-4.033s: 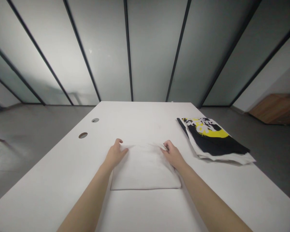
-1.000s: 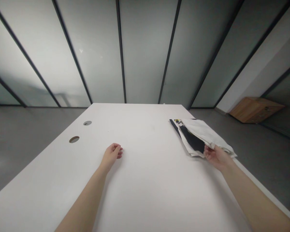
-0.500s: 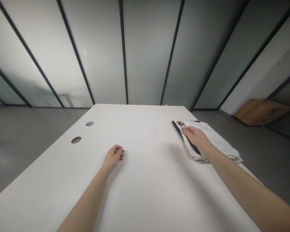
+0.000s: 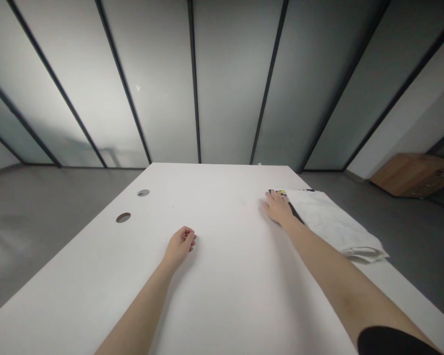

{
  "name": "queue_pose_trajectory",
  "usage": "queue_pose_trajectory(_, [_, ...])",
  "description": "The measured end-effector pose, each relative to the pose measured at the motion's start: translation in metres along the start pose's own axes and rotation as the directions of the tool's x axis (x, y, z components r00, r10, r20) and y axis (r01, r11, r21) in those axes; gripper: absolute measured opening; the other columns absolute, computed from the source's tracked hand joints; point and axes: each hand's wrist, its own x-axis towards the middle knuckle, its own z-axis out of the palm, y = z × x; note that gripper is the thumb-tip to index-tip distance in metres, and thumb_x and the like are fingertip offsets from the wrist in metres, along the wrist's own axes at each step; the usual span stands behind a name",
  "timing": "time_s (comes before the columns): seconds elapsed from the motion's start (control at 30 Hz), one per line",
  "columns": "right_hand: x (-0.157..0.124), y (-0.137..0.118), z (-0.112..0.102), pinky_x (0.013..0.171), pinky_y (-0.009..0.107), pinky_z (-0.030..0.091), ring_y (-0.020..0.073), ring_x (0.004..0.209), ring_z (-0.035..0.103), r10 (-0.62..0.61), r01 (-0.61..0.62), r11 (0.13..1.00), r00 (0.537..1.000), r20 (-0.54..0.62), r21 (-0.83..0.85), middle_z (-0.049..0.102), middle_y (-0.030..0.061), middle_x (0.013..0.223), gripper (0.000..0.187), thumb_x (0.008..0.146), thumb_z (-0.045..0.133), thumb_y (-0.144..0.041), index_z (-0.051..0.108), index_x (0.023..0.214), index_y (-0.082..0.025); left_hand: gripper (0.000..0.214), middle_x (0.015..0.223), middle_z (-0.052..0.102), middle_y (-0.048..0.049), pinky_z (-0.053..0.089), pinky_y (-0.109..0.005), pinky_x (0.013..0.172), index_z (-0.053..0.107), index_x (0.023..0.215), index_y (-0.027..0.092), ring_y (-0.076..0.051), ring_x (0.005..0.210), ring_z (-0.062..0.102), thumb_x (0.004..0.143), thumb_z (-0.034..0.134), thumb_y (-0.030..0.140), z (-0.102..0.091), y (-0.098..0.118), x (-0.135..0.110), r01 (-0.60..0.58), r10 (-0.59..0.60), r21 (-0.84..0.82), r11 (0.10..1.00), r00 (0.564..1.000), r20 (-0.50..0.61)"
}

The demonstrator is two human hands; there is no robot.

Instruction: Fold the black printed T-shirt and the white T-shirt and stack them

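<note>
White desk (image 4: 222, 296), right hand (image 4: 279, 208) at folded T-shirt (image 4: 329, 222)

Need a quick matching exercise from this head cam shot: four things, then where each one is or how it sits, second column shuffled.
Things:
1. Left hand
2. Right hand
3. Folded white garment
4. Wooden cabinet

Places or states:
A. Beyond the table, at far right
B. Fingers spread, at the folded stack's edge
C. Lying along the table's right side
D. Fingers loosely curled, resting on the white table

Right pairs: 1-D, 2-B, 3-C, 4-A
</note>
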Motion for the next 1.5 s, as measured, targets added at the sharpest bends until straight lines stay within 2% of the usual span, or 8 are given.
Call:
queue_pose_trajectory(0.1, [-0.005, -0.005, -0.006, 0.124, 0.063, 0.018, 0.0459, 0.158, 0.021, 0.070, -0.071, 0.997, 0.996, -0.055, -0.019, 0.036, 0.0260, 0.168, 0.060, 0.104, 0.038, -0.037, 0.046, 0.156, -0.007, 0.030, 0.082, 0.072, -0.0067, 0.048, -0.029, 0.058, 0.063, 0.082, 0.023, -0.019, 0.067, 0.064, 0.083, 0.070, 0.052, 0.002, 0.001, -0.003, -0.039, 0.038, 0.073, 0.997, 0.999, 0.009])
queue_pose_trajectory(0.23, [-0.019, -0.020, -0.006, 0.124, 0.067, 0.014, 0.0457, 0.157, 0.027, -0.034, 0.029, 0.999, 0.991, 0.127, 0.038, 0.046, 0.0244, 0.163, 0.053, 0.106, 0.035, -0.034, 0.055, 0.148, -0.009, 0.022, 0.079, 0.073, -0.0056, 0.046, -0.030, 0.063, 0.065, 0.082, 0.024, -0.021, 0.069, 0.065, 0.088, 0.066, 0.046, 0.007, 0.003, -0.008, -0.141, 0.142, 0.192, 0.971, 0.990, 0.009])
queue_pose_trajectory(0.43, [-0.063, -0.086, 0.003, 0.126, 0.057, 0.024, 0.0380, 0.159, 0.030, -0.161, 0.132, 0.980, 0.966, 0.204, 0.147, 0.035, 0.0167, 0.171, 0.055, 0.109, 0.036, -0.043, 0.049, 0.157, -0.019, 0.017, 0.083, 0.074, -0.0036, 0.050, -0.031, 0.073, 0.066, 0.084, 0.025, -0.023, 0.081, 0.068, 0.092, 0.061, 0.040, 0.010, 0.003, -0.009, -0.256, 0.261, 0.319, 0.913, 0.965, 0.029])
queue_pose_trajectory(0.67, [-0.121, -0.135, -0.022, 0.129, 0.053, 0.021, 0.0344, 0.162, 0.022, -0.350, 0.237, 0.883, 0.908, 0.231, 0.405, 0.033, 0.0116, 0.173, 0.057, 0.110, 0.035, -0.047, 0.052, 0.158, -0.022, 0.032, 0.122, 0.076, -0.0112, 0.053, -0.042, 0.105, 0.070, 0.121, 0.021, -0.026, 0.116, 0.070, 0.102, 0.048, 0.034, 0.016, 0.007, -0.007, -0.436, 0.387, 0.634, 0.639, 0.894, 0.224])
queue_pose_trajectory(0.8, [-0.119, -0.140, -0.040, 0.129, 0.054, 0.021, 0.0359, 0.163, 0.019, -0.258, 0.182, 0.904, 0.954, 0.153, 0.387, 0.033, 0.0119, 0.173, 0.057, 0.110, 0.034, -0.044, 0.049, 0.160, -0.021, 0.052, 0.160, 0.053, -0.0166, 0.037, -0.055, 0.123, 0.053, 0.152, 0.018, -0.034, 0.153, 0.043, 0.106, 0.046, 0.041, 0.041, 0.024, -0.003, -0.497, 0.406, 0.774, 0.392, 0.848, 0.339])
queue_pose_trajectory(0.97, [-0.123, -0.138, -0.032, 0.128, 0.057, 0.018, 0.0409, 0.163, 0.016, -0.150, 0.104, 0.969, 0.969, 0.198, 0.223, 0.022, 0.0149, 0.176, 0.062, 0.110, 0.035, -0.043, 0.038, 0.166, -0.018, 0.066, 0.174, 0.025, -0.0186, 0.025, -0.060, 0.129, 0.035, 0.165, 0.011, -0.037, 0.163, 0.018, 0.109, 0.036, 0.046, 0.070, 0.028, 0.011, -0.378, 0.312, 0.899, 0.221, 0.901, 0.301])
queue_pose_trajectory(1.17, [-0.131, -0.135, -0.016, 0.129, 0.060, 0.012, 0.0390, 0.163, 0.015, -0.209, 0.168, 0.972, 0.937, 0.282, 0.161, 0.019, 0.0138, 0.177, 0.066, 0.109, 0.033, -0.050, 0.033, 0.168, -0.020, 0.071, 0.173, 0.030, -0.0180, 0.024, -0.063, 0.128, 0.032, 0.167, 0.012, -0.037, 0.161, 0.025, 0.109, 0.031, 0.053, 0.076, 0.008, 0.022, -0.309, 0.130, 0.938, 0.157, 0.948, 0.290])
queue_pose_trajectory(1.5, [-0.124, -0.128, 0.000, 0.130, 0.052, 0.016, 0.0346, 0.163, 0.017, -0.237, 0.192, 0.961, 0.942, 0.237, 0.199, 0.024, 0.0179, 0.175, 0.067, 0.111, 0.019, -0.042, 0.033, 0.166, -0.007, 0.074, 0.171, 0.032, -0.0225, 0.026, -0.050, 0.129, 0.032, 0.165, 0.002, -0.034, 0.161, 0.026, 0.110, 0.029, 0.051, 0.077, 0.004, 0.022, -0.342, 0.147, 0.926, 0.157, 0.936, 0.321])
